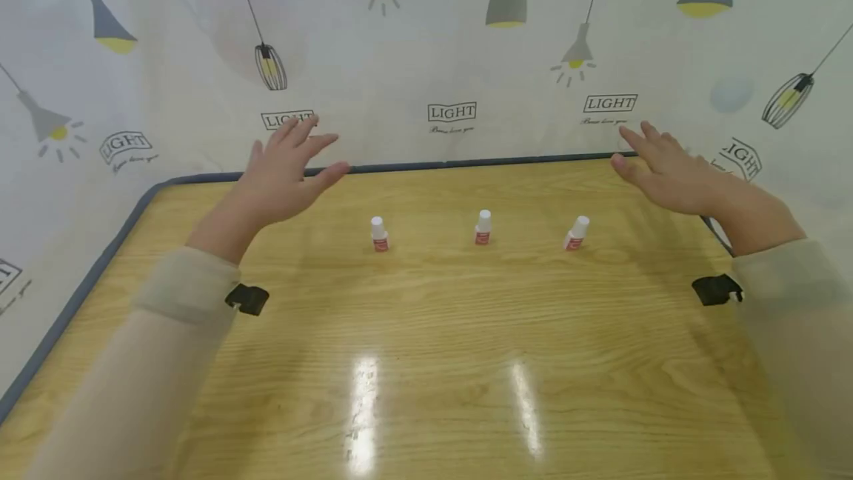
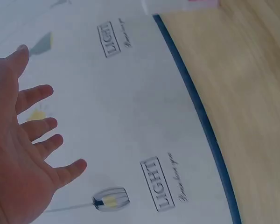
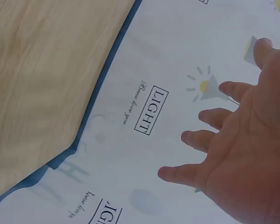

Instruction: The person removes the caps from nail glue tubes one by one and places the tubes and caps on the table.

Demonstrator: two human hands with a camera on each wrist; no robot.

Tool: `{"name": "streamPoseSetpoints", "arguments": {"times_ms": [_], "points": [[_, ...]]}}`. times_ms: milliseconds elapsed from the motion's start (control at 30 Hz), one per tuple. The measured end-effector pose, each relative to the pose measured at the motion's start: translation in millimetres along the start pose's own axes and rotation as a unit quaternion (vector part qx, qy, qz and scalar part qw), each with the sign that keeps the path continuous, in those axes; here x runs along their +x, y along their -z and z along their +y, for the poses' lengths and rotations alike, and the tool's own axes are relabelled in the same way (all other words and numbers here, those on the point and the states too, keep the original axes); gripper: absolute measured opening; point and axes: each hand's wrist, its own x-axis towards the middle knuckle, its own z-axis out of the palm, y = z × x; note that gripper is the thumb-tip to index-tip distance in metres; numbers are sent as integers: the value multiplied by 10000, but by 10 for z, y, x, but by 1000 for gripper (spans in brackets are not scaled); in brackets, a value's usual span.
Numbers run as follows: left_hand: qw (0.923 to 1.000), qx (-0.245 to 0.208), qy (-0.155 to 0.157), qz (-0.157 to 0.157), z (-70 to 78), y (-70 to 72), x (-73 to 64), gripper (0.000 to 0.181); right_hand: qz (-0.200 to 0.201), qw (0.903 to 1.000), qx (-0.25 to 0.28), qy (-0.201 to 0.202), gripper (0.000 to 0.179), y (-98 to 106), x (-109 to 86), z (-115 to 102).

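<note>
Three small white bottles with red labels stand upright on the wooden table: a left bottle (image 1: 379, 234), a middle bottle (image 1: 483, 227) and a right bottle (image 1: 576, 233). My left hand (image 1: 283, 172) is raised over the table's far left part, fingers spread, holding nothing; the left bottle is nearest to it. On the other side my right hand (image 1: 680, 172) hovers near the far right corner, its fingers also extended and holding nothing, beyond the right bottle. In both wrist views the left palm (image 2: 18, 154) and right palm (image 3: 252, 140) appear with fingers apart.
The wooden table (image 1: 440, 317) has a dark blue edge strip (image 1: 426, 165) along its back and left side. Behind it hangs a white sheet (image 1: 373, 80) printed with lamps and the word LIGHT. Black straps (image 1: 248, 298) hang at both cuffs.
</note>
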Motion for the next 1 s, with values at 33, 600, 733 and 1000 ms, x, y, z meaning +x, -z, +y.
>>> {"name": "streamPoseSetpoints", "arguments": {"times_ms": [33,600,733,1000], "points": [[9999,-15,-149,61,102,8,22,78,-24,10000,73,53,83,19,-5,-17],[9786,-1628,-1252,-96,1877,-753,728,64,-57,9989,431,178,83,-205,-40,-281],[9727,-1997,-997,-642,2209,-1276,901,68,463,9968,552,340,66,-371,-23,-229],[9659,-2043,-1152,-1100,2432,-1938,1199,67,1291,9838,1204,309,47,-733,-31,-93]]}}
